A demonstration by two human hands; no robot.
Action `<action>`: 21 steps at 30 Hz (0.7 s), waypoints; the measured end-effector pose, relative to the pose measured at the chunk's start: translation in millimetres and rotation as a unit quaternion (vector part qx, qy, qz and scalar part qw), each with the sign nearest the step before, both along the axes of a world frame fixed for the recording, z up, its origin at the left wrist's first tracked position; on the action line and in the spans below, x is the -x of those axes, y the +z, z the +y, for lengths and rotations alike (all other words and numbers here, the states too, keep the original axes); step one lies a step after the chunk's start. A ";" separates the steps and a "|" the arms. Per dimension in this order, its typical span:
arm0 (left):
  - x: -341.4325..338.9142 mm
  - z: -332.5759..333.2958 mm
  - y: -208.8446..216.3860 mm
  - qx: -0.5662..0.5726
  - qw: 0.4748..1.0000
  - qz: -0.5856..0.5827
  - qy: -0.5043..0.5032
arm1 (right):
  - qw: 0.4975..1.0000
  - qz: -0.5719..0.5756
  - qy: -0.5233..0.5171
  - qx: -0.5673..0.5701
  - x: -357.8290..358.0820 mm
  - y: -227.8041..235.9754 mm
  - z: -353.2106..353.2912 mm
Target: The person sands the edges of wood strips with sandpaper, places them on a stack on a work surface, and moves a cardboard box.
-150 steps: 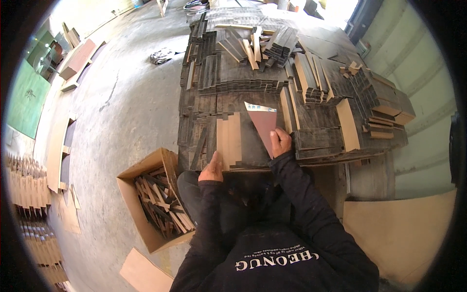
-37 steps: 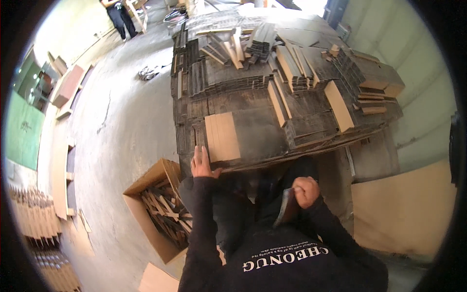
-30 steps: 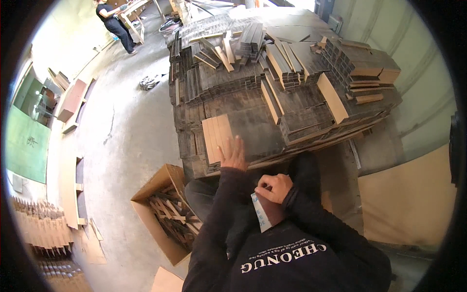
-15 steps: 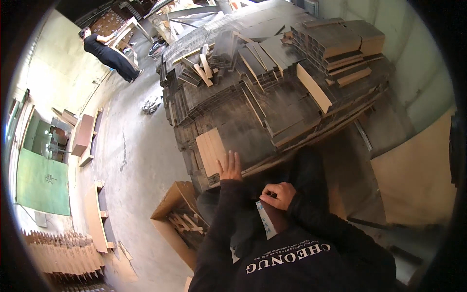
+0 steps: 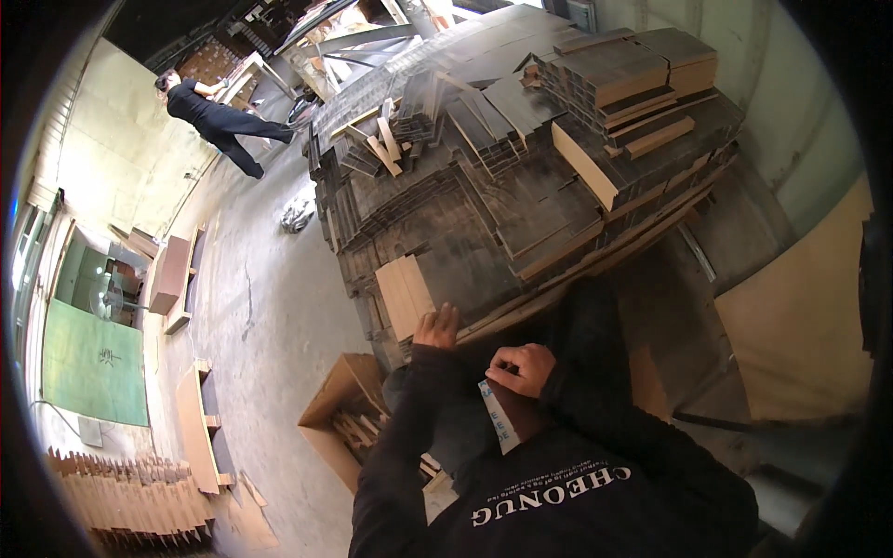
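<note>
My left hand (image 5: 435,327) rests at the near edge of the stack, its fingers lying over the corner of several pale wood strips (image 5: 404,286) laid side by side. It grips nothing that I can see. Close to my lap, my right hand (image 5: 523,370) is closed, fingers curled in, on a reddish-brown sheet (image 5: 517,413) with a white, blue-marked strip along its left side. The sheet looks like sandpaper, but its kind is not certain. Dark board pieces (image 5: 465,274) lie flat beside the pale strips.
Stacked dark-faced wood pieces (image 5: 609,70) stand at the far right of the pile. A cardboard box (image 5: 326,423) with wood offcuts is at my left. Across the floor, a person in dark clothes (image 5: 214,116) stands at a bench. A green panel (image 5: 93,363) leans at the left.
My left hand has drawn its fingers in slightly at the pale strips' edge. My right hand stays closed on the sheet. The distant person has shifted stance, legs now apart.
</note>
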State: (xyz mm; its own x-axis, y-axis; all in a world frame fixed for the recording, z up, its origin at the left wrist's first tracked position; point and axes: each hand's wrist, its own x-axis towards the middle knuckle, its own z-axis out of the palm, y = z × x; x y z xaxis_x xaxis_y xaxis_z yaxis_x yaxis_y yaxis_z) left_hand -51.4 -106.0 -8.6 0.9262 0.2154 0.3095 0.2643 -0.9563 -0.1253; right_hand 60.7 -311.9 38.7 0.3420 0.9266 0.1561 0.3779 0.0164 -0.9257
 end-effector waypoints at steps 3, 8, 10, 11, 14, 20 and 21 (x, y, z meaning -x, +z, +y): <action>0.3 2.4 -0.3 -0.011 0.999 -0.020 -0.022 | 1.000 -0.015 -0.011 0.003 -2.4 -4.0 1.3; 10.5 -13.9 28.2 -0.035 0.995 -0.072 -0.062 | 0.998 -0.044 -0.037 0.015 -3.6 -5.9 7.4; 11.0 -21.3 60.9 -0.057 0.985 -0.149 -0.070 | 0.992 -0.108 -0.063 -0.008 -7.6 -4.8 11.3; 15.0 -23.0 84.9 -0.050 0.988 -0.140 -0.037 | 0.990 -0.121 -0.074 -0.027 -8.2 -2.0 16.5; 23.5 -27.6 162.1 0.108 0.991 -0.075 0.000 | 0.984 -0.169 -0.049 0.011 -10.4 15.2 38.3; 7.3 -13.3 178.2 0.468 0.882 -0.058 -0.024 | 0.987 -0.098 0.122 0.026 -1.0 33.4 56.3; 5.1 -8.1 162.1 0.524 0.849 -0.062 -0.010 | 0.985 -0.077 0.140 0.072 2.2 30.7 49.7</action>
